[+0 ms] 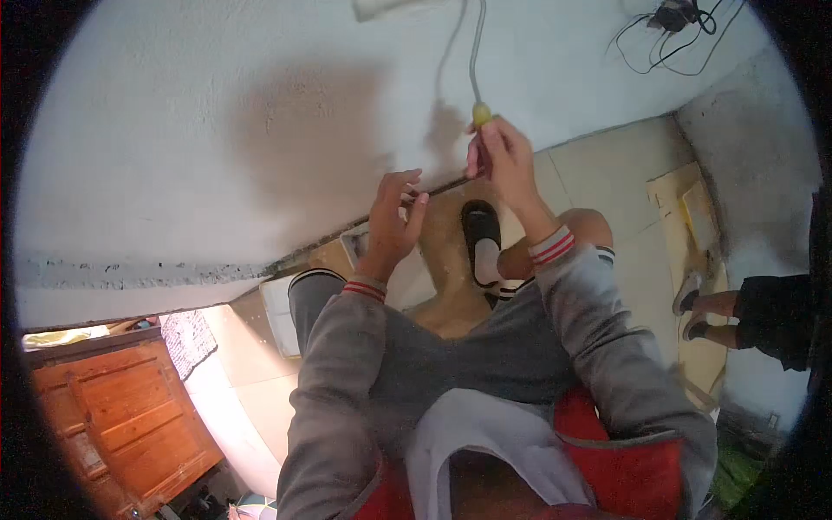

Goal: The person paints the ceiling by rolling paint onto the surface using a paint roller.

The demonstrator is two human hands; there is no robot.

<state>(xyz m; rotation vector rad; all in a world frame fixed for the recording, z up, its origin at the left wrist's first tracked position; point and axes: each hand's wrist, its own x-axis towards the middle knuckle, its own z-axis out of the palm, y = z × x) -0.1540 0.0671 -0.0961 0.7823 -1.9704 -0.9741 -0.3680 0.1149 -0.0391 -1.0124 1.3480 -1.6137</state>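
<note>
My right hand [507,156] is closed round the yellow-and-dark handle of a paint roller [482,114]. Its thin metal rod runs up along the white wall [191,130] and out of the top of the view. A pale cylinder end [386,8], apparently the roller sleeve, shows at the top edge. My left hand [396,217] hovers in front of the wall's lower part, fingers apart and slightly bent, holding nothing. Both hands cast shadows on the wall. Between my knees, a foot in a dark shoe [479,230] rests on the floor.
Brown sheeting [455,282] and a white box-like thing [279,316] lie by my legs. Loose black wires [676,19] hang at the upper right. Another person's legs [715,316] stand at the right near cardboard [685,234]. A wooden door [139,407] is at lower left.
</note>
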